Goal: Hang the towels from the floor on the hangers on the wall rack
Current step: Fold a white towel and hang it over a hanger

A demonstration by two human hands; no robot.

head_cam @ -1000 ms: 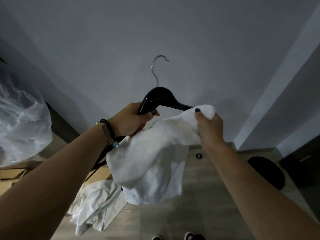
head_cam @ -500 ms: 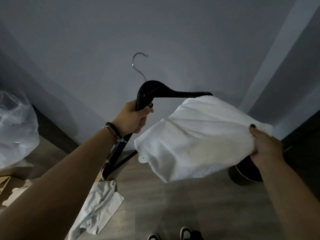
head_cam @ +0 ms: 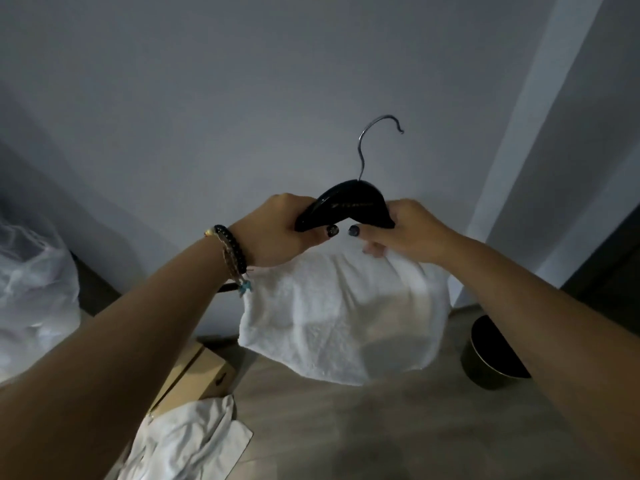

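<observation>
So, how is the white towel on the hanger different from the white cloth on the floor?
The towel hangs draped over the black hanger, off the ground; the cloth on the floor lies beside a cardboard box.
The towel hangs fairly smooth and looks thick and fluffy; the cloth is crumpled and looks thinner.
The left hand and right hand hold the hanger; nothing touches the cloth.
Both are white.
</observation>
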